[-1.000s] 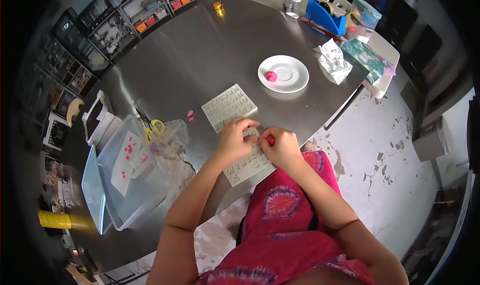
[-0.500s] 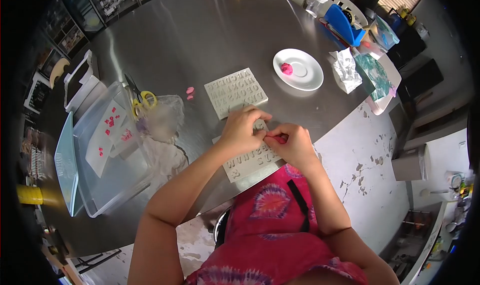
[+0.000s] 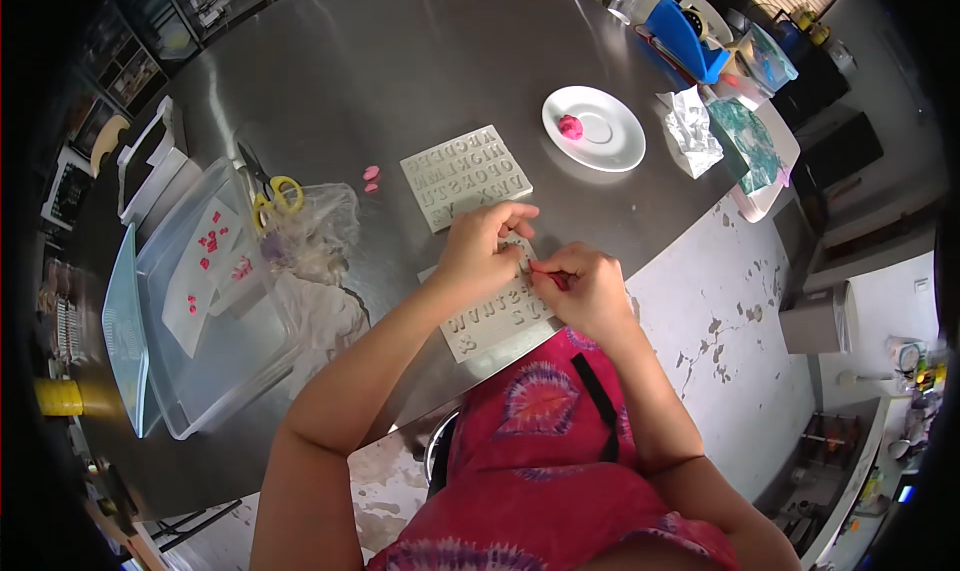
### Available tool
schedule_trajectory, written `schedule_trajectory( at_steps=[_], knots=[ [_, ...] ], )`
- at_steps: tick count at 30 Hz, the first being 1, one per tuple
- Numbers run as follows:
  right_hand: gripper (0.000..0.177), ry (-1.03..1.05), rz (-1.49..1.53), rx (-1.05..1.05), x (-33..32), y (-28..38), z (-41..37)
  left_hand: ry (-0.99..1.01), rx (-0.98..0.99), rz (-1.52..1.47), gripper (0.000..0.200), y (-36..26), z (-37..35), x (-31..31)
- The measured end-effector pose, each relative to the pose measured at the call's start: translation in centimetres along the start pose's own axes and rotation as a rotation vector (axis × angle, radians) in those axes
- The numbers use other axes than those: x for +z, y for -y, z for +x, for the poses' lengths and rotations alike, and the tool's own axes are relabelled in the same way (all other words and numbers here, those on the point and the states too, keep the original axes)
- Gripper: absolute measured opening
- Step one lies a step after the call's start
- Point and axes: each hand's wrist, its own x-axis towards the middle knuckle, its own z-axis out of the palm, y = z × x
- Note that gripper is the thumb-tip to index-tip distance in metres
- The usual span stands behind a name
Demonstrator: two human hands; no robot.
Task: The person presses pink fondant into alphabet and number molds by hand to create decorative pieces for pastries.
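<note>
My right hand point(image 3: 582, 289) pinches a small lump of pink dough point(image 3: 560, 281) over the near letter mould point(image 3: 490, 329), a pale slab with lowercase letter hollows and an ampersand. My left hand point(image 3: 482, 249) lies across the upper left of this mould, thumb down on it, fingers apart and with nothing visible in them. Just beyond sits a second pale mould point(image 3: 465, 176) with capital letters. Another pink dough ball point(image 3: 570, 127) rests on a white saucer point(image 3: 622, 151). Two small pink pieces point(image 3: 371, 174) lie left of the far mould.
To the left stands a clear plastic box point(image 3: 220, 371) holding white paper with small pink shapes. Beside it are yellow-handled scissors point(image 3: 285, 196), a plastic bag point(image 3: 325, 226) and white cloth point(image 3: 325, 321). Crumpled paper point(image 3: 690, 131) and a blue holder point(image 3: 685, 43) stand at right.
My left thumb has drawn slightly away from my right fingertips, and the left fingers have spread a little. The right hand still pinches the dough. The whole view has shifted slightly.
</note>
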Motion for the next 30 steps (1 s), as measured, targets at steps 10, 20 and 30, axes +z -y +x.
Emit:
schedule_trajectory(
  at_steps=[10,20,30],
  knots=[
    [0.012,-0.048,-0.67,-0.259,2.3,1.7,-1.5,0.007,0.115,0.091,0.053,1.0,0.0,0.1],
    [0.02,-0.11,0.052,0.127,0.7,0.5,-0.8,-0.029,0.121,0.221,0.049,0.0,-0.2,0.5],
    [0.014,-0.112,-0.052,-0.057,0.9,-0.1,-1.0,0.039,0.116,0.214,0.053,-0.1,-0.4,0.1]
  ],
)
